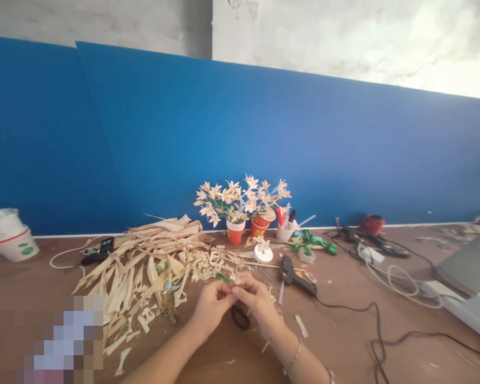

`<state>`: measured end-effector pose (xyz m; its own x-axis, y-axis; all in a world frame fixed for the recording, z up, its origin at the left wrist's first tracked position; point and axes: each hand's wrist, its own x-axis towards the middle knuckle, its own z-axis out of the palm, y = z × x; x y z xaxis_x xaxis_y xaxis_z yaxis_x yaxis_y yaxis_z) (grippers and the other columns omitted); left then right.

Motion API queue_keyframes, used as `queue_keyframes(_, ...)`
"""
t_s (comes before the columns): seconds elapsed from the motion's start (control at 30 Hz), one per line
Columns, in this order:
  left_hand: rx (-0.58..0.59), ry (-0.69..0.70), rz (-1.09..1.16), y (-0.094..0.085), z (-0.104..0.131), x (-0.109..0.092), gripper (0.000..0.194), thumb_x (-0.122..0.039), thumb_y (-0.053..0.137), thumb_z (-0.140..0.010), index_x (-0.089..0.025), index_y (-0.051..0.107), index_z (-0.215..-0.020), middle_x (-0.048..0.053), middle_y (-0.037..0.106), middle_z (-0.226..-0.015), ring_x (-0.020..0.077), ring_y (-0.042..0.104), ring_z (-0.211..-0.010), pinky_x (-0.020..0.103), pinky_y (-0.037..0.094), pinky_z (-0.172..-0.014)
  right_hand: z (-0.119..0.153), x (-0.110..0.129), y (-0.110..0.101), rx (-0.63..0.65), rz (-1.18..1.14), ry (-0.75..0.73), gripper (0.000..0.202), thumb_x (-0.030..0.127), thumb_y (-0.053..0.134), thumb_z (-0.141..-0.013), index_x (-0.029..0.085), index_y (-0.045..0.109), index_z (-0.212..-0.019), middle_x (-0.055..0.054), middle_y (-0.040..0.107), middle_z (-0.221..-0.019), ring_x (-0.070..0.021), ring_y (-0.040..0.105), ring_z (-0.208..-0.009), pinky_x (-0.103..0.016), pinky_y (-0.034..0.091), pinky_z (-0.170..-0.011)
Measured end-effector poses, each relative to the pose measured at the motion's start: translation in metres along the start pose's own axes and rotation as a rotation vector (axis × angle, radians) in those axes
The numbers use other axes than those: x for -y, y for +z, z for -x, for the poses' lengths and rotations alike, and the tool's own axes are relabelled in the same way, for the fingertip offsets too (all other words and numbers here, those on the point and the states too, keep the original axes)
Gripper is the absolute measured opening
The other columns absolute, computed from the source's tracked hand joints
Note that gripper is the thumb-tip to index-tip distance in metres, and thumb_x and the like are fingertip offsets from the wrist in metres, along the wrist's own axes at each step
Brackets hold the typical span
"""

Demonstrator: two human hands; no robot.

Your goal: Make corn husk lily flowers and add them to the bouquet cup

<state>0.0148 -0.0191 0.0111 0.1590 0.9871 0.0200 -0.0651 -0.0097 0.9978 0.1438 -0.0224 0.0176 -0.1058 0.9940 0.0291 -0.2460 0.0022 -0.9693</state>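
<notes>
My left hand [212, 305] and my right hand [259, 300] meet over the front middle of the table, fingertips pinched together. A small green strip [224, 278] sticks up from the left fingertips. A pale piece [234, 279], like a small husk flower, shows at the right fingertips; the fingers partly hide both. Just below the hands lies a black ring [240, 318], perhaps a scissors handle. Pale dried husk scraps [202, 266] spread beyond my left hand. To the right of my hands rests a black glue gun [298, 277].
Behind the hands, paper cups [236, 233] hold finished-looking pale flowers [224, 198] against a blue partition [164, 133]. A white round base [263, 254] and green tape [314, 242] lie nearby. Black cable [344, 308] runs right toward a power strip [464, 309]. A stack of cups [14, 242] stands left.
</notes>
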Motion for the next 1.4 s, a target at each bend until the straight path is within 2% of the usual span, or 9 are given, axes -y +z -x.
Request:
queue_keyframes(0.13, -0.02, 0.006, -0.036, -0.001, 0.0, 0.001, 0.027, -0.037, 0.07, -0.063, -0.017, 0.053, -0.055, -0.001, 0.055, -0.056, 0.0138, 0.048, -0.057, 0.025, 0.039, -0.059, 0.001, 0.005, 0.002, -0.003, -0.031, 0.008, 0.023, 0.035, 0.078, -0.056, 0.018, 0.063, -0.055, -0.003, 0.051, -0.089, -0.016, 0.049, -0.074, -0.025, 0.04, -0.06)
queue_keyframes(0.27, -0.059, 0.041, -0.153, -0.001, -0.001, 0.006, 0.021, -0.032, 0.066, -0.065, -0.017, 0.054, -0.056, -0.001, 0.055, -0.055, 0.0139, 0.048, -0.056, 0.025, 0.038, -0.057, -0.002, -0.006, -0.001, -0.02, 0.002, -0.01, 0.025, 0.036, 0.076, -0.06, 0.016, 0.061, -0.056, -0.004, 0.049, -0.092, -0.0148, 0.05, -0.071, -0.026, 0.041, -0.061)
queue_keyframes(0.4, -0.11, 0.085, -0.288, -0.001, -0.001, 0.01, 0.017, -0.029, 0.06, -0.068, -0.017, 0.055, -0.058, -0.001, 0.055, -0.055, 0.0134, 0.047, -0.055, 0.024, 0.037, -0.054, -0.006, -0.023, -0.007, -0.062, 0.123, -0.111, 0.023, 0.036, 0.071, -0.066, 0.016, 0.06, -0.06, -0.004, 0.051, -0.089, -0.0159, 0.052, -0.075, -0.026, 0.043, -0.066)
queue_keyframes(0.5, -0.129, 0.118, -0.334, -0.001, 0.0, 0.012, 0.016, -0.027, 0.058, -0.069, -0.017, 0.055, -0.058, -0.001, 0.055, -0.056, 0.0133, 0.047, -0.055, 0.024, 0.037, -0.054, -0.006, -0.027, -0.007, -0.098, 0.215, -0.196, 0.021, 0.034, 0.069, -0.068, 0.017, 0.059, -0.061, -0.004, 0.054, -0.087, -0.0168, 0.053, -0.078, -0.027, 0.043, -0.07)
queue_keyframes(0.63, -0.135, 0.145, -0.343, 0.0, 0.001, 0.012, 0.016, -0.026, 0.058, -0.07, -0.017, 0.055, -0.058, 0.0, 0.057, -0.058, 0.0135, 0.049, -0.056, 0.024, 0.038, -0.055, -0.003, -0.021, -0.004, -0.128, 0.3, -0.242, 0.02, 0.031, 0.065, -0.071, 0.017, 0.057, -0.06, -0.004, 0.055, -0.087, -0.0169, 0.053, -0.078, -0.027, 0.043, -0.072)
queue_keyframes(0.8, -0.124, 0.169, -0.331, 0.0, 0.002, 0.01, 0.02, -0.028, 0.058, -0.072, -0.016, 0.056, -0.057, 0.001, 0.058, -0.059, 0.0134, 0.049, -0.056, 0.023, 0.038, -0.055, -0.002, -0.016, -0.002, -0.168, 0.344, -0.229, 0.02, 0.028, 0.065, -0.069, 0.017, 0.054, -0.057, -0.004, 0.054, -0.089, -0.0164, 0.053, -0.076, -0.026, 0.042, -0.07)
queue_keyframes(0.93, -0.088, 0.168, -0.254, 0.0, 0.003, 0.006, 0.019, -0.03, 0.059, -0.073, -0.016, 0.056, -0.06, 0.003, 0.062, -0.065, 0.0147, 0.053, -0.06, 0.024, 0.041, -0.058, -0.003, -0.014, -0.006, -0.063, 0.307, -0.21, 0.022, 0.036, 0.066, -0.07, 0.016, 0.061, -0.062, -0.005, 0.055, -0.093, -0.0168, 0.054, -0.077, -0.026, 0.044, -0.068)
queue_keyframes(1.07, -0.064, 0.142, -0.201, 0.001, 0.004, 0.005, 0.02, -0.031, 0.061, -0.072, -0.016, 0.057, -0.06, 0.003, 0.063, -0.066, 0.0147, 0.053, -0.059, 0.024, 0.042, -0.057, -0.004, -0.011, -0.01, 0.041, 0.271, -0.192, 0.024, 0.038, 0.067, -0.071, 0.016, 0.062, -0.062, -0.006, 0.054, -0.098, -0.0184, 0.054, -0.084, -0.028, 0.044, -0.074)
queue_keyframes(1.4, -0.092, 0.193, -0.287, 0.0, 0.004, 0.007, 0.015, -0.025, 0.059, -0.072, -0.016, 0.059, -0.061, 0.002, 0.062, -0.063, 0.0138, 0.052, -0.058, 0.023, 0.04, -0.056, -0.001, -0.014, -0.006, -0.068, 0.343, -0.287, 0.021, 0.028, 0.062, -0.074, 0.018, 0.051, -0.059, -0.002, 0.051, -0.081, -0.0157, 0.051, -0.076, -0.026, 0.041, -0.07)
